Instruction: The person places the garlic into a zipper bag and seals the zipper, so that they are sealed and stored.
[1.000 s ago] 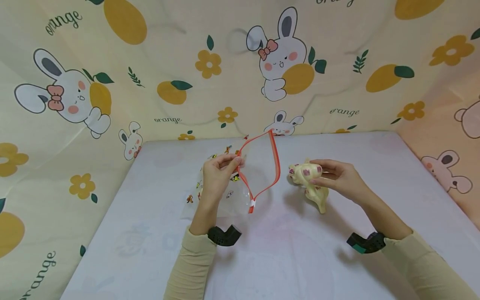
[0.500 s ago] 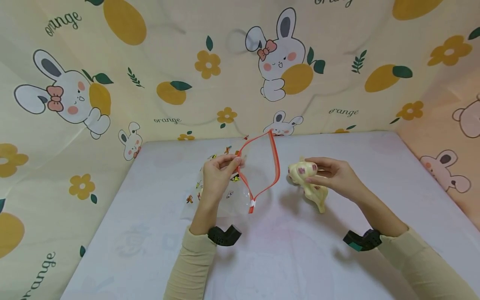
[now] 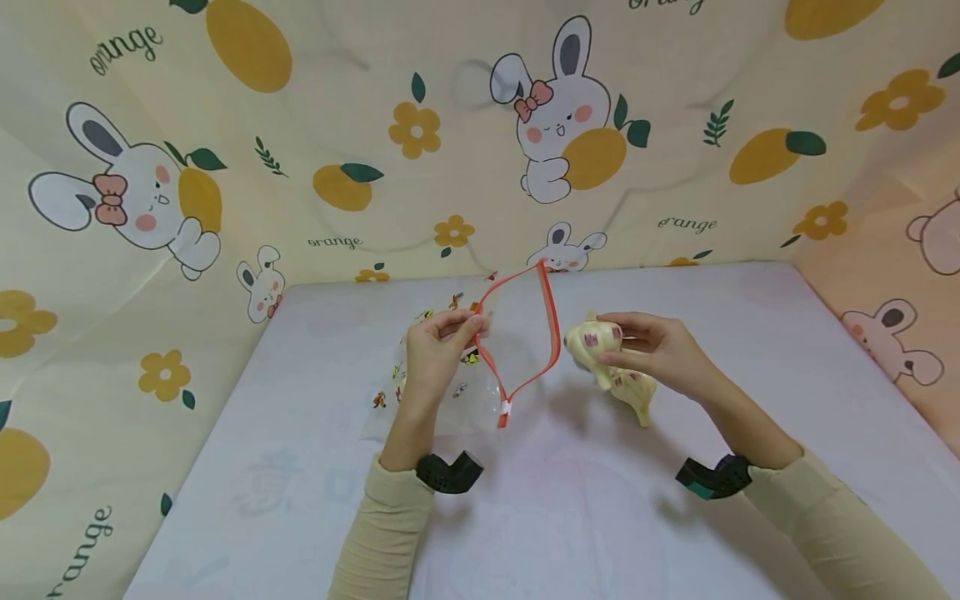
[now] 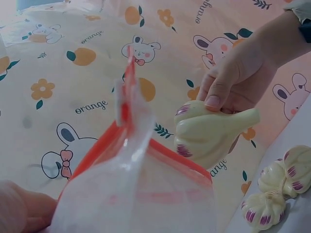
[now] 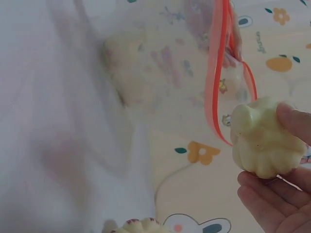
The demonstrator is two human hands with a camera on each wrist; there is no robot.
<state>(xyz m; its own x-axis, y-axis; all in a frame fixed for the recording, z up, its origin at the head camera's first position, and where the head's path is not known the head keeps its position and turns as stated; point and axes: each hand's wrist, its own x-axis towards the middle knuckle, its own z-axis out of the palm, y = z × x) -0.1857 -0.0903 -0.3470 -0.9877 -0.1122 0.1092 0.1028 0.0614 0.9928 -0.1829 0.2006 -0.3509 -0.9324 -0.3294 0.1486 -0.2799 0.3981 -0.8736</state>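
Note:
My left hand (image 3: pixel 437 350) pinches the near side of the orange-rimmed mouth (image 3: pixel 552 321) of a clear zip bag (image 4: pixel 180 204) with small printed figures. The mouth gapes toward the right, and a white slider (image 3: pixel 506 407) sits at its lower end. In my right hand (image 3: pixel 663 350) is a cream garlic bulb (image 3: pixel 592 338) with purple marks, held between thumb and fingers just right of the bag's mouth. More garlic bulbs (image 4: pixel 286 177) lie on the table below that hand, partly hidden in the head view. A blurred cream shape (image 5: pixel 129 63) shows through the bag in the right wrist view.
A white cloth covers the table (image 3: pixel 300 500). Behind it and along both sides stands a backdrop (image 3: pixel 337 108) printed with rabbits and oranges. Black wrist cameras (image 3: pixel 450 472) are strapped to both forearms.
My right hand has moved left with the garlic bulb, closer to the bag's mouth, uncovering more of the garlic lying below. The left hand and the bag have stayed in place.

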